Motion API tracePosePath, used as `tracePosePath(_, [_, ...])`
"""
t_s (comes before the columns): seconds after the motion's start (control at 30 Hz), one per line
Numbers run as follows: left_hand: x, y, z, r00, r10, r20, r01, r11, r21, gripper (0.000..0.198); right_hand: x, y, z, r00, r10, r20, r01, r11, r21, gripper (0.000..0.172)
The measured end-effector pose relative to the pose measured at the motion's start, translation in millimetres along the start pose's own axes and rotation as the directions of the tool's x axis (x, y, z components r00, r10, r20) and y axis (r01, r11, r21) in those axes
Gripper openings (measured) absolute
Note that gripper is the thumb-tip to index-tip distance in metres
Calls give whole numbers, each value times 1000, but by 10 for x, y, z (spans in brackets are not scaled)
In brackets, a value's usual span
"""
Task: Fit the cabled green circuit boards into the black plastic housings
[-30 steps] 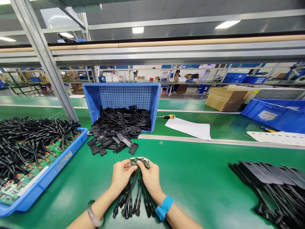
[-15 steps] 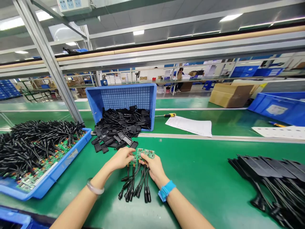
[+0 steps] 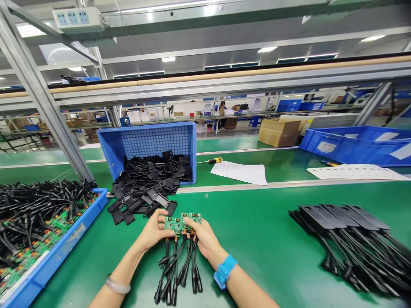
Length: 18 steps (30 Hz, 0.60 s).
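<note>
Green circuit boards with black cables are between my hands above the green bench. My left hand (image 3: 154, 231) pinches the left boards (image 3: 172, 225) at their left edge, thumb below and fingers above. My right hand (image 3: 204, 237) grips the right boards (image 3: 194, 217), its thumb lying across their front. The two groups of boards sit side by side, close together. Their black cables (image 3: 173, 273) hang down toward the bench's near edge. Just behind my left hand, flat black plastic cases (image 3: 128, 216) spill from a tipped blue crate (image 3: 193, 149).
At left, a blue tray (image 3: 69, 235) holds many cabled boards. Black cased units with cables (image 3: 340, 218) lie at right. Farther back are a screwdriver (image 3: 215, 161), paper sheets (image 3: 240, 171), a cardboard box (image 3: 279, 131) and a blue bin (image 3: 340, 145). A metal post (image 3: 48, 98) rises at left.
The view has shifted toward the right. My left hand has changed its hold, its thumb now on the lower edge of the left boards, which show more fully. My right hand keeps its grip.
</note>
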<state>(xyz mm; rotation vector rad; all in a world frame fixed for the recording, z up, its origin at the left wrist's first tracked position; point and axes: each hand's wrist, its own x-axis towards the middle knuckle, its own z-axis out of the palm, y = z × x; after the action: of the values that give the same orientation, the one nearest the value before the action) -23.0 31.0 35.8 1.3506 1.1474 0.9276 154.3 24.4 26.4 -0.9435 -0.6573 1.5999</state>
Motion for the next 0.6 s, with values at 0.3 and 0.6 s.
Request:
tracePosePath(0.3, [-79, 27, 105, 991, -127, 32, 128, 884, -450, 45, -6, 33, 19, 993, 50, 110, -59, 995, 81, 48])
tracePosePath(0.6, [-188, 36, 170, 977, -209, -41, 190, 944, -269, 56, 17, 271, 175, 993, -118, -27, 116, 990, -84, 48])
